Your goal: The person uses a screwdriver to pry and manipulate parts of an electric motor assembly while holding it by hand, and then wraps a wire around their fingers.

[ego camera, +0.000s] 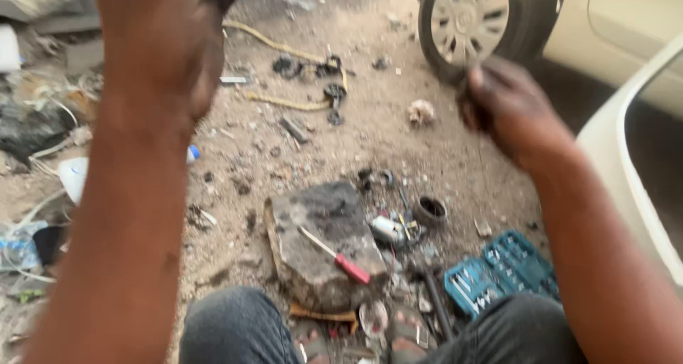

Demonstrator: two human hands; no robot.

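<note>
My left hand point(160, 44) is raised high at the upper left, its fingers closed around something dark that reaches past the frame's top edge; what it is cannot be made out. My right hand point(509, 104) is raised at the upper right, blurred, with fingers curled and a small dark thing at the fingertips. Below, between my knees, a flat grey stone point(324, 239) lies on the dirt with a red-handled screwdriver point(336, 256) resting on it.
An open teal socket set case point(501, 271) lies at the lower right. Small metal parts point(398, 229) and a black ring point(430, 210) sit beside the stone. A car wheel point(473, 19) and white car body stand at the upper right. Litter lines the left edge.
</note>
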